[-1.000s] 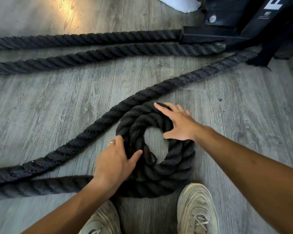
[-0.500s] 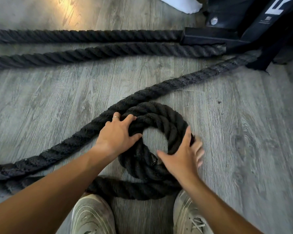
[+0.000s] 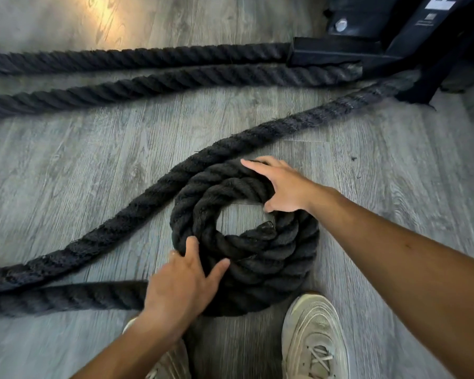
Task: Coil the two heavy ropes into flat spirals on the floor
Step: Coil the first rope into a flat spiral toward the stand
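Note:
A thick black rope lies wound into a small flat coil [image 3: 257,258] of about three turns on the grey wood floor, its cut end [image 3: 266,227] at the open centre. My left hand [image 3: 181,283] rests flat on the coil's near-left edge with its fingers spread. My right hand [image 3: 282,187] grips the far-right side, fingers over the outer turn and thumb hooked inside the ring. From the coil, the rope's loose length [image 3: 66,299] runs off to the left. A long stretch [image 3: 285,127] passes diagonally behind the coil. Two more rope lengths [image 3: 148,83] lie straight across the far floor.
A black metal equipment frame [image 3: 367,50] stands at the far right, where the ropes end. My two pale trainers [image 3: 315,337] are planted just in front of the coil. Grey plank floor [image 3: 66,173] spreads to the left and right [image 3: 394,173].
My hands have swapped places around the coil: the left slid from its far-left side to the near-left edge, the right from the near-right side to the far-right. The coil looks slightly larger.

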`<move>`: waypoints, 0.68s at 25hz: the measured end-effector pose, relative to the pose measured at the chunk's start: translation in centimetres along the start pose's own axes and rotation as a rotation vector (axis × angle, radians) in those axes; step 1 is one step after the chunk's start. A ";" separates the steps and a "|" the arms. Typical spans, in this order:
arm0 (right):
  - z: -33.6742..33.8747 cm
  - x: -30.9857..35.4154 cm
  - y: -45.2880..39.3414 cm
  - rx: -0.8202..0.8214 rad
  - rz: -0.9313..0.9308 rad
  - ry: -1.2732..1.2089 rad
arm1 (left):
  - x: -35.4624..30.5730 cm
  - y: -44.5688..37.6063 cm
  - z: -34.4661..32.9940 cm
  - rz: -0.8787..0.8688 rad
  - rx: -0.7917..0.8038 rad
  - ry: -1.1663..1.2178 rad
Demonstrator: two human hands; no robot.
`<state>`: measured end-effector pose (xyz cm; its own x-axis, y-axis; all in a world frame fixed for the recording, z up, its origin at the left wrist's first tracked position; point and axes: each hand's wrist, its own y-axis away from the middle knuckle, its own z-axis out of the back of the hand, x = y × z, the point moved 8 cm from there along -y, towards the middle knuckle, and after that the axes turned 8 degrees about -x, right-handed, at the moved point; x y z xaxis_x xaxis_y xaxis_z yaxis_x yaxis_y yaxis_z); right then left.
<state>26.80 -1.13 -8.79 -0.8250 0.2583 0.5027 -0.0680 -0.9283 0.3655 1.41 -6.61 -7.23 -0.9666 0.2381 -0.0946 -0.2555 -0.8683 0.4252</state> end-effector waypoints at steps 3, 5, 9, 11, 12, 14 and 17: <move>-0.2 -0.6 2.8 -0.269 -0.136 0.012 | 0.4 -4.4 3.0 -0.036 -0.069 -0.145; -1.6 -2.2 8.3 -0.510 -0.453 -0.057 | 0.5 -8.0 4.9 -0.039 -0.121 0.050; -7.5 -2.0 15.6 -0.566 -0.852 -0.443 | -1.5 -10.9 4.7 -0.174 -0.041 0.122; -7.4 -1.8 14.9 -0.560 -0.805 -0.482 | -1.2 -10.7 4.4 -0.143 -0.077 0.133; -6.7 -2.0 14.0 -0.545 -0.763 -0.467 | -0.7 -10.4 4.3 -0.106 -0.094 0.146; -5.3 -2.8 11.7 -0.470 -0.674 -0.386 | 0.8 -9.1 4.0 0.005 -0.102 0.217; -2.7 -4.1 6.6 -0.343 -0.526 -0.361 | 1.9 -5.2 2.6 0.100 -0.109 0.343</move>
<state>28.20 -9.01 -10.53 -0.4018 0.7110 0.5771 -0.6257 -0.6733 0.3938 0.99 -0.55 -7.27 -0.9323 0.0060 -0.3616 -0.1420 -0.9256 0.3508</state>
